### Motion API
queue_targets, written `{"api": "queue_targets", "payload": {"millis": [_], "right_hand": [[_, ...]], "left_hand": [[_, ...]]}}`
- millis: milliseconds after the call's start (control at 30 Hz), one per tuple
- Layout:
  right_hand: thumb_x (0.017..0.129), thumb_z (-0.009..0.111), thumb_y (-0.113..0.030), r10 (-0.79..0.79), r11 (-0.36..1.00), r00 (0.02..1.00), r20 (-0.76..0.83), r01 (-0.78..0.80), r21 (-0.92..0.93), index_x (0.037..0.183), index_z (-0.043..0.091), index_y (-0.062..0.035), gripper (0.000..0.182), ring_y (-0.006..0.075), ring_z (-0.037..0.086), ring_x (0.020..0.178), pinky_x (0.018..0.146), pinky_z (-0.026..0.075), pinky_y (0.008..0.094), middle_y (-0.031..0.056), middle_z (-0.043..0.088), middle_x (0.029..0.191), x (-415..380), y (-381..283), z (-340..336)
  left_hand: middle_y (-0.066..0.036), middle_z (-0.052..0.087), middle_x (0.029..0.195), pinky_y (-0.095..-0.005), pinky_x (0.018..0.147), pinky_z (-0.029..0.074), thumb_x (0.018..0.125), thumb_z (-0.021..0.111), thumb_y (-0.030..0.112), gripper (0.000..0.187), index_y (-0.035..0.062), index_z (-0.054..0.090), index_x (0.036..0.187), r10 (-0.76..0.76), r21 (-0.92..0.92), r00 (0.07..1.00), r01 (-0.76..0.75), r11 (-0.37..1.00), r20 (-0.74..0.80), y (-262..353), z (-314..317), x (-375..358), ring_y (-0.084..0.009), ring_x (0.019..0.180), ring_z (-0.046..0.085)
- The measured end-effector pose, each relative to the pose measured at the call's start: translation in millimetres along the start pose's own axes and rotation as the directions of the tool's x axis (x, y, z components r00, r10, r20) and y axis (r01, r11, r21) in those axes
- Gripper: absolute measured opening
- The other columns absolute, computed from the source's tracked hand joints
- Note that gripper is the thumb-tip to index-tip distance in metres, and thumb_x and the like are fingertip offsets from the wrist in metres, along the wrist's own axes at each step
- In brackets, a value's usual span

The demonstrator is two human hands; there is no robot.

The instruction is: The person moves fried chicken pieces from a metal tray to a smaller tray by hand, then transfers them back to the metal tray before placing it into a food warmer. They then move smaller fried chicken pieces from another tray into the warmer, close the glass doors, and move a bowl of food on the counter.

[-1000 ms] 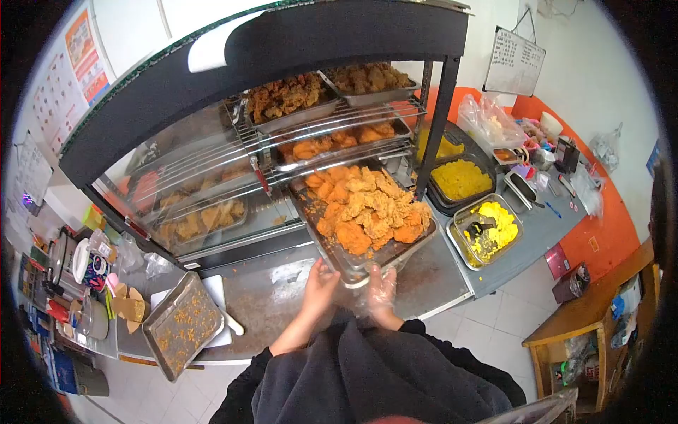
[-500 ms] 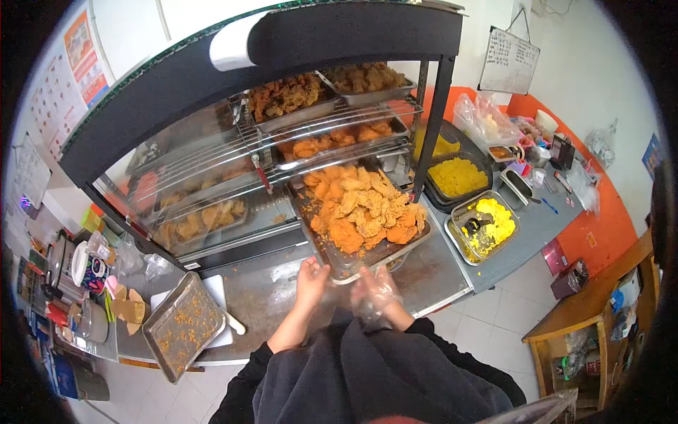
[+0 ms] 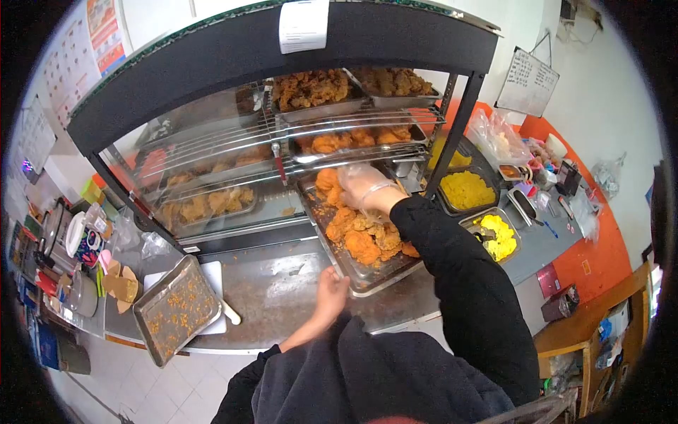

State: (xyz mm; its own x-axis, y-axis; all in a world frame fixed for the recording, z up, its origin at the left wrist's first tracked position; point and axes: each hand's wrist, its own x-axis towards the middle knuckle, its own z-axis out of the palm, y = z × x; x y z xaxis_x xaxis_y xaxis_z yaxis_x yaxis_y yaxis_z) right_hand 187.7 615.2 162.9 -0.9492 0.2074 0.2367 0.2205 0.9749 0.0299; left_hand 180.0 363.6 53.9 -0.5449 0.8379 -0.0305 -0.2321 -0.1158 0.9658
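Observation:
A metal tray (image 3: 364, 284) of fried chicken (image 3: 364, 244) sits at the open front of a glass display warmer. My right hand (image 3: 366, 186), in a clear plastic glove, reaches over the tray and touches the back of the chicken pile. Its fingertips are hidden by the hand and glove, so its grip does not show. At the tray's near left corner is my bare left hand (image 3: 330, 293), thumb and fingers closed on the rim.
Trays of fried chicken (image 3: 314, 90) fill the warmer's shelves (image 3: 332, 127). A crumb-covered tray (image 3: 176, 311) rests on a white cutting board (image 3: 212, 275) at left. Containers of yellow food (image 3: 498, 237) stand at right. A wooden shelf (image 3: 586, 339) is at lower right.
My right hand has left the tray's front edge and moved up onto the chicken pile. My left hand stays by the tray's near edge. The camera view has shifted slightly.

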Motion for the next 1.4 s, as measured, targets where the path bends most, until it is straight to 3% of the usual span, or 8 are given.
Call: {"api": "queue_targets", "payload": {"millis": [367,900,967,1000,1033,1133,1333,1400], "right_hand": [[0.065,0.057,-0.005,-0.074,0.996,0.997,-0.01,0.073,-0.055,0.074,0.059,0.0017,0.011,0.0306,0.058,0.075,0.067,0.047,0.0376,0.0195,0.058,0.079,22,22,22],[0.07,0.051,0.0,0.064,0.995,0.955,0.289,-0.04,-0.089,0.084,0.06,0.0012,0.016,0.0344,0.058,0.076,0.068,0.046,0.0389,0.0215,0.059,0.079,27,10,-31],[0.068,0.054,0.0,-0.003,1.0,0.987,-0.163,0.004,0.01,0.091,0.057,-0.0023,0.023,0.0335,0.057,0.071,0.064,0.046,0.0398,0.0196,0.056,0.069,8,16,-46],[0.07,0.053,-0.001,0.079,0.92,0.986,-0.145,-0.016,0.391,0.094,0.054,-0.0036,0.025,0.0324,0.056,0.069,0.061,0.045,0.0404,0.0179,0.052,0.063,2,16,-58],[0.071,0.052,-0.004,0.029,0.999,0.994,-0.107,-0.024,0.049,0.098,0.055,-0.0043,0.027,0.0317,0.057,0.074,0.064,0.045,0.0394,0.0168,0.057,0.072,-13,19,-73],[0.075,0.052,-0.009,0.018,0.987,0.967,-0.253,0.023,0.159,0.103,0.056,-0.0064,0.028,0.0319,0.057,0.079,0.068,0.045,0.0389,0.0158,0.061,0.084,-50,43,-64],[0.079,0.052,-0.02,0.325,0.934,0.904,-0.279,-0.26,0.243,0.098,0.058,-0.0039,0.025,0.0342,0.057,0.083,0.071,0.044,0.0405,0.0194,0.06,0.087,-133,24,-77],[0.077,0.055,-0.029,0.653,0.754,0.755,0.062,-0.655,0.051,0.095,0.058,-0.0018,0.033,0.0354,0.057,0.08,0.069,0.044,0.0416,0.0218,0.059,0.082,-155,3,-88]], "left_hand": [[-0.002,0.05,0.086,-0.0203,0.052,0.046,0.081,0.055,0.002,0.03,0.001,0.039,0.106,0.037,0.183,0.997,-0.025,0.983,-0.064,-4,-15,19,-0.0082,0.07,0.052],[-0.002,0.051,0.083,-0.0257,0.041,0.051,0.079,0.057,0.002,0.033,-0.0021,0.04,0.107,-0.108,-0.078,0.994,0.109,0.991,0.007,37,-32,48,-0.0095,0.063,0.054],[-0.004,0.058,0.082,-0.0232,0.046,0.049,0.081,0.052,0.003,0.024,-0.0008,0.044,0.103,-0.128,-0.039,0.992,0.128,0.991,0.005,41,-31,52,-0.0107,0.062,0.057],[-0.004,0.058,0.082,-0.0232,0.046,0.049,0.081,0.052,0.003,0.024,-0.0008,0.044,0.103,-0.132,-0.036,0.991,0.132,0.991,0.005,46,-30,53,-0.0107,0.062,0.057],[-0.005,0.058,0.081,-0.0234,0.046,0.049,0.081,0.051,0.003,0.022,-0.0012,0.045,0.102,-0.144,-0.048,0.989,0.145,0.988,0.024,52,-29,55,-0.0108,0.062,0.057],[-0.004,0.057,0.077,-0.0242,0.044,0.05,0.081,0.051,0.002,0.021,-0.0015,0.044,0.101,-0.145,-0.07,0.988,0.149,0.986,0.049,49,-31,66,-0.0106,0.058,0.056],[-0.004,0.057,0.074,-0.0233,0.042,0.049,0.082,0.05,0.002,0.018,-0.0019,0.045,0.099,-0.101,-0.051,0.995,0.102,0.993,0.021,52,-28,88,-0.0107,0.051,0.055],[-0.003,0.058,0.077,-0.0224,0.043,0.048,0.082,0.05,0.003,0.017,-0.0001,0.046,0.099,-0.125,-0.004,0.992,0.125,0.992,0.016,50,-29,95,-0.0096,0.054,0.055]]}}
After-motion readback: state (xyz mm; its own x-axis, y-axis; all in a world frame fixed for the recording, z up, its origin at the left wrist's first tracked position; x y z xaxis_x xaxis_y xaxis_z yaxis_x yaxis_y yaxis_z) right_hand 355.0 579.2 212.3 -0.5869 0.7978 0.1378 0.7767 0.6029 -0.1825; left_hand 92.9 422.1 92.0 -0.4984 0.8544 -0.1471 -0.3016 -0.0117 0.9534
